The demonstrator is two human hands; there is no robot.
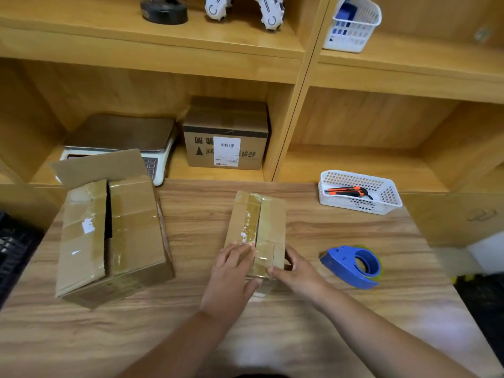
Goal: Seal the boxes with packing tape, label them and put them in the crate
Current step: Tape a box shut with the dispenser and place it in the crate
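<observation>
Glossy-taped cardboard box [256, 227], wood-grain table [191, 219]

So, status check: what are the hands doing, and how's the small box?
Left hand pressing on small box top, right hand gripping its near end. Tape along seam, no label visible. Tape dispenser lying clear, right; nothing blocking.

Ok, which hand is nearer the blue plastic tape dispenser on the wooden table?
Right. The right hand grips the right side of the small taped cardboard box, just left of the blue plastic tape dispenser; the left hand presses the box's left side, farther away.
</observation>
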